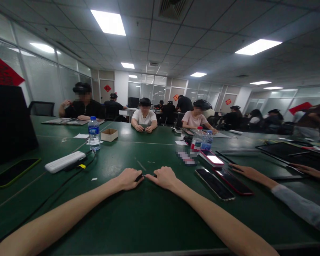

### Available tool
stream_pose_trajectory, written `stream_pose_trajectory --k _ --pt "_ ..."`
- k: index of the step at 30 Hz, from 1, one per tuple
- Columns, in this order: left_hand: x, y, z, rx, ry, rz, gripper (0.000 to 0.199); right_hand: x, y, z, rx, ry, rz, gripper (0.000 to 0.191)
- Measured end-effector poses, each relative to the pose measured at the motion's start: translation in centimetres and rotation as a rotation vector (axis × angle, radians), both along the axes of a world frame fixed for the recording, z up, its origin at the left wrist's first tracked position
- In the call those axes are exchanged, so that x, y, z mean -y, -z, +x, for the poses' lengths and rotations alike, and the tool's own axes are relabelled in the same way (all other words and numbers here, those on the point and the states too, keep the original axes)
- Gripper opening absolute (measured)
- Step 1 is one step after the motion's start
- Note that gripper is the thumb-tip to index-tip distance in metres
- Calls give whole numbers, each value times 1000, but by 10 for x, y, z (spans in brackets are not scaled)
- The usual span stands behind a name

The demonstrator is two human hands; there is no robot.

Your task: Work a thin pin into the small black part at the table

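Both my arms stretch forward over the green table [149, 220]. My left hand [130, 179] rests low over it with the fingers curled closed. Facing it, my right hand [163, 177] is closed too, its thumb pointing at the left hand. A small dark thin thing [143, 175] shows at the fingertips between them. Its kind is too small to tell, and most of it is hidden by my fingers. A narrow gap separates the two hands.
To the left lie a white power bank [65, 161] with a black cable and a green-edged phone [14, 172]. A water bottle [94, 133] and small box [109, 134] stand beyond. Phones [215, 184] lie right, near a co-worker's hand [245, 171]. Several people sit around.
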State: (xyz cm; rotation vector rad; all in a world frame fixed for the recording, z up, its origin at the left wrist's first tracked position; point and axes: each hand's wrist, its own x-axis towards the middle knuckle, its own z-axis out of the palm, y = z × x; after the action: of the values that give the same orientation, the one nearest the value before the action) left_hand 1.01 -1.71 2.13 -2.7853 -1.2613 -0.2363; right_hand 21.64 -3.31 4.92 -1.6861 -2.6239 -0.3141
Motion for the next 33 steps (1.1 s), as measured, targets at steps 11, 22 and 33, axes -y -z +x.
stream_pose_trajectory --k 11,22,33 --pt "-2 5 -7 28 36 -8 33 15 -10 -6 9 -44 30 82" --pt "-3 4 -3 -1 3 -25 35 27 -6 -21 34 -224 -16 80" --pt "-1 1 -3 28 6 -14 33 -1 0 3 -26 -27 -46 83"
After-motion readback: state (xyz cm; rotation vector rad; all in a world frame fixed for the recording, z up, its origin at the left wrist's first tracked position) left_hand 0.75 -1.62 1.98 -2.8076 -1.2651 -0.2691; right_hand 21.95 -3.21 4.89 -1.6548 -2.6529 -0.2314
